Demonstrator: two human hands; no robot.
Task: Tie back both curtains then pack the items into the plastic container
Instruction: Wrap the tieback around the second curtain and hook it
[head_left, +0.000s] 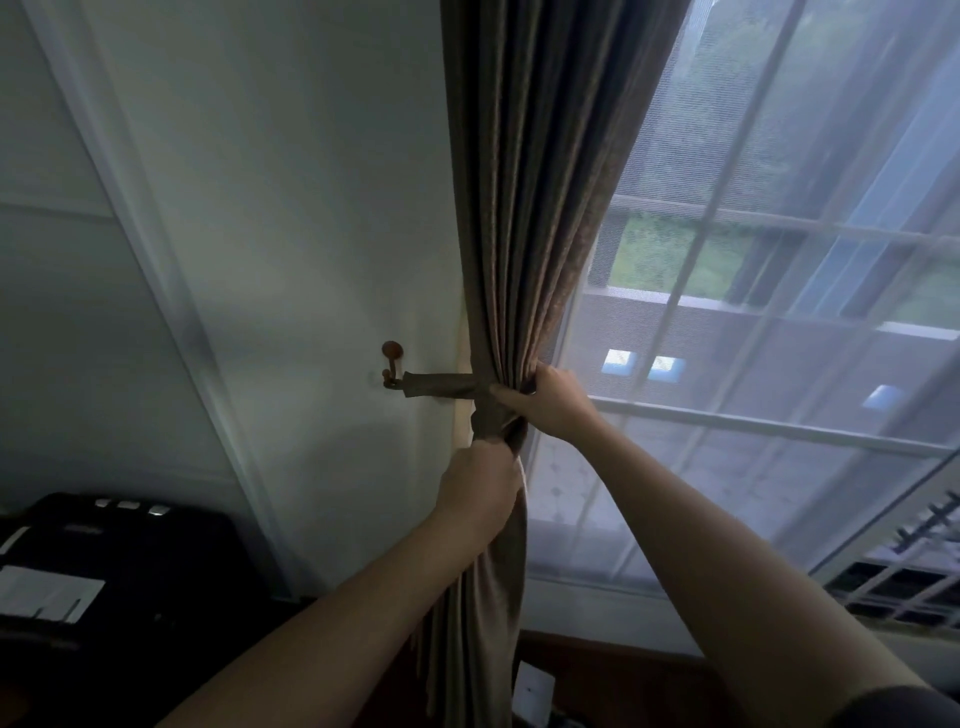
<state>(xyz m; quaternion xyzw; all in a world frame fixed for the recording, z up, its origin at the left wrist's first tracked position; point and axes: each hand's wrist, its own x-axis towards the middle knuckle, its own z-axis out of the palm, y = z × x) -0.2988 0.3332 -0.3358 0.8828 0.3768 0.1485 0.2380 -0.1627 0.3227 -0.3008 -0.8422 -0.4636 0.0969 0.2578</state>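
Note:
A brown pleated curtain (524, 208) hangs at the left edge of the window, gathered into a bunch at mid height. A matching brown tieback band (441, 385) runs from a wooden wall hook (392, 364) to the bunch. My right hand (550, 402) grips the gathered curtain where the band meets it. Just below, my left hand (480, 488) is closed on the curtain fabric and the band's lower part. The plastic container is not in view.
A white sheer curtain (779, 312) covers the window panes on the right. A black device (119, 561) with white papers sits at the lower left. White wall and trim (171, 312) lie left of the curtain. A white card (532, 691) lies below.

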